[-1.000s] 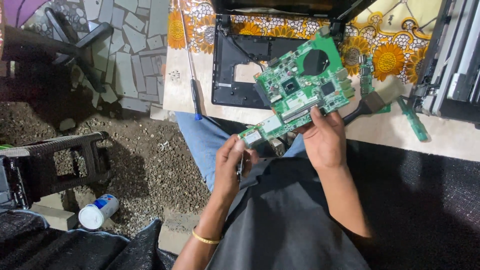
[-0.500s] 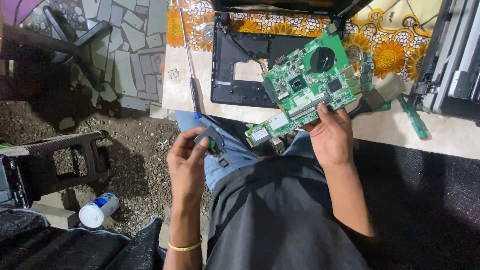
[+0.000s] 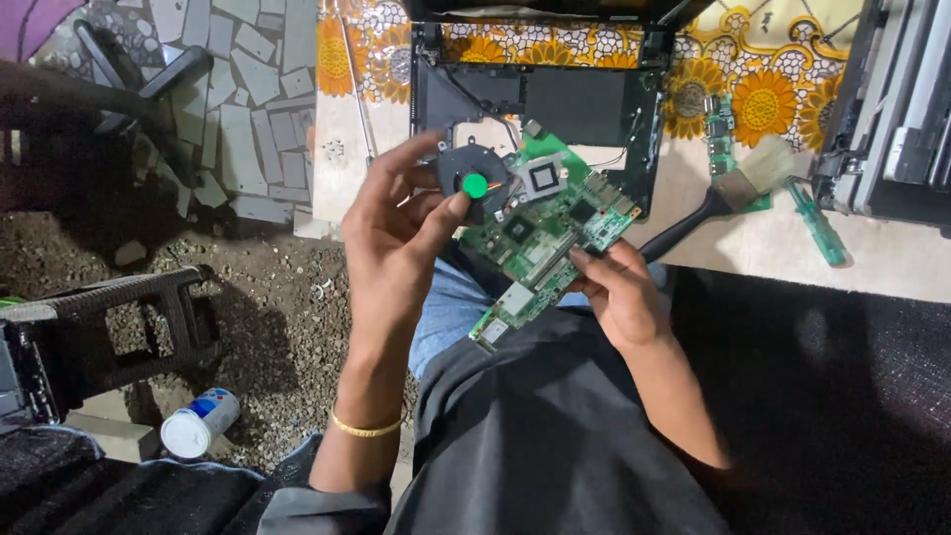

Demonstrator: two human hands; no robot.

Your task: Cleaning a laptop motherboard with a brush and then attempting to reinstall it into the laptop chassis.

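Over the lap, the right hand (image 3: 619, 297) pinches the lower edge of a green printed circuit board (image 3: 545, 238) studded with chips and connectors, thumb on top and fingers curled beneath. The left hand (image 3: 396, 238) comes in from the other side, fingers closed round the round black cooling fan with a green centre sticker (image 3: 474, 183) sitting at the board's upper corner. The board hangs tilted in the air, just in front of the opened black laptop shell (image 3: 535, 99) on the flower-patterned cloth (image 3: 763, 89).

This board looks light and stiff but fragile: thin, with exposed solder and small parts that would not forgive bending or a knock. The bare edges seem the safest grip, as the right hand has it; the fan housing looks solid enough to take by its rim.

A black-handled brush with pale bristles (image 3: 733, 193) lies beside the shell, a translucent green screwdriver (image 3: 817, 223) near it. A white can with a blue band (image 3: 198, 423) lies on the gravel.
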